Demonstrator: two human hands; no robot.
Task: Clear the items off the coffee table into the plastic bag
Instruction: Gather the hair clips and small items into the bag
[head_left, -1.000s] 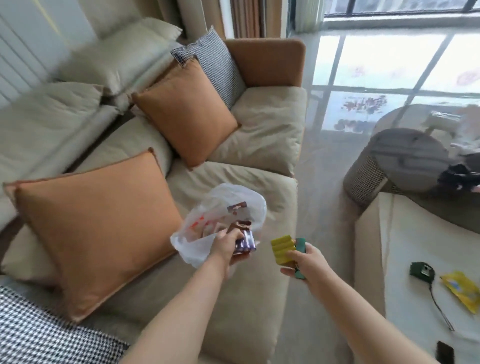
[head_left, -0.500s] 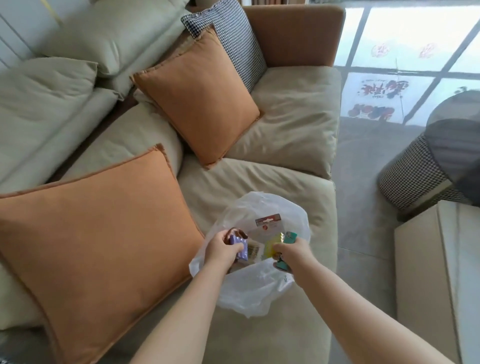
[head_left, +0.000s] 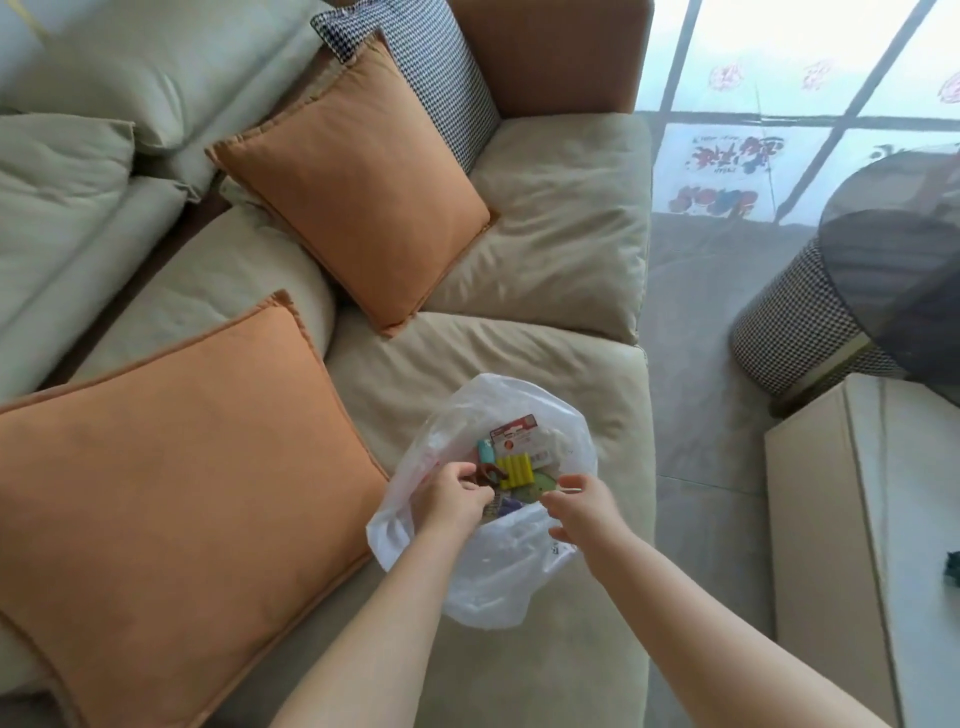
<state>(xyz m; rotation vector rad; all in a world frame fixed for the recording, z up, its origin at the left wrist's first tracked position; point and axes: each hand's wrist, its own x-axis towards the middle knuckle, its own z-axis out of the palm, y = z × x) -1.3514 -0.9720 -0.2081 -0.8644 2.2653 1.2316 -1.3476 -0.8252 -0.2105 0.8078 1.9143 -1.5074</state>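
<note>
Currently, one plastic bag (head_left: 498, 561) lies open on the sofa seat (head_left: 467, 353), just beside the nearer of two orange cushions (head_left: 171, 493). My left hand (head_left: 452, 499) pinches the bag's rim, fingers curled. My right hand (head_left: 584, 512) hovers at the opposite rim, fingers loose, holding nothing. Inside the bag: one yellow ridged block (head_left: 514, 470), one teal item (head_left: 485, 449), one red-labelled card (head_left: 517, 436).
</note>
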